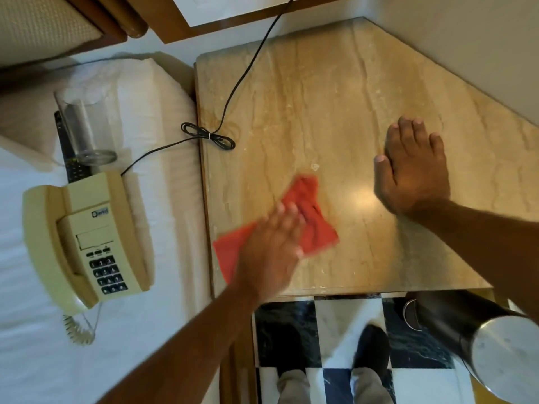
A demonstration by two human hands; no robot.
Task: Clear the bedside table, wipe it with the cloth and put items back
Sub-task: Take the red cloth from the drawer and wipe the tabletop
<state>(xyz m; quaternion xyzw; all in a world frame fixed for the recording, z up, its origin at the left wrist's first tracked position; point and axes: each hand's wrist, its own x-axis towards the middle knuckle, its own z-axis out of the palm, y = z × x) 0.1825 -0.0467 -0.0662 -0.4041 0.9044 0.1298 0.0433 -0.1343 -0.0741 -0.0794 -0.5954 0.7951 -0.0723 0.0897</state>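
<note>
**A:** While the left hand [274, 243] presses the cloth [309, 217] flat on the table [320, 97], palm down and fingers spread rather than clenched, it covers only the corner nearest the phone [87, 237]. Hand is blurred, so I'd judge a wipe mid-stroke.

**B:** Right hand [414, 170]?

**A:** Flat on the table, empty, well apart from the cloth on the side away from the phone. Looks like a brace.

**B:** Items?

**A:** Phone, glass [84, 129] and remote [68, 158] are on the bed [160, 199], the last two just beyond the phone. Only the cord [233, 91] lies on the table, its tied loop at the edge toward the phone.

**B:** How to do it well?

**A:** Keep the palm flat, overlapping strokes from the phone side outward. Lift the right hand to reach under it. Likely need to lift the cord and wipe beneath; snagging it could tug the phone.

**B:** Far corner?

**A:** Looks untouched, can't tell. Do it last.
</note>
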